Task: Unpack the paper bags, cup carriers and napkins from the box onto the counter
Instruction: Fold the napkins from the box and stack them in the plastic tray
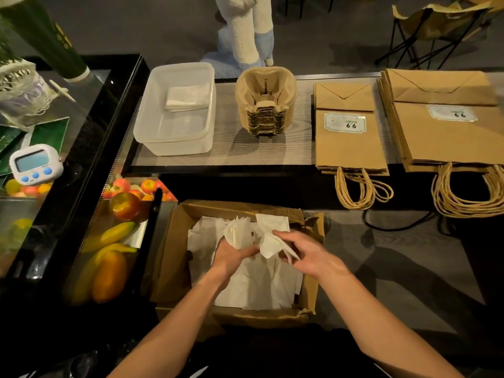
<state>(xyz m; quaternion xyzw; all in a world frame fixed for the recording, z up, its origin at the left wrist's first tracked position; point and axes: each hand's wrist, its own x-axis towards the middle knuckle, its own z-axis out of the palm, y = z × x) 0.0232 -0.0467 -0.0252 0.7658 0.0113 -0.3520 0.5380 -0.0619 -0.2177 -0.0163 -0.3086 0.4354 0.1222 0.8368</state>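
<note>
Napkins [259,285] loose in box [174,249]; left hand [231,256], grip curled round 1 bunch [238,231]; right hand [311,255], grip pinching what seems 1 folded sheet [268,245].

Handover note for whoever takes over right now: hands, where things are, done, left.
Left hand grips a bunch of white paper napkins above the brown cardboard box; right hand pinches a separate white napkin beside it.
On the counter: a smaller stack of brown handled paper bags, a larger stack of such bags, a stack of moulded pulp cup carriers, and a clear plastic tub holding a few folded napkins.
Done: bags and carriers are out.
Left: many loose napkins lie in the box; move them out, probably to the tub.
</note>
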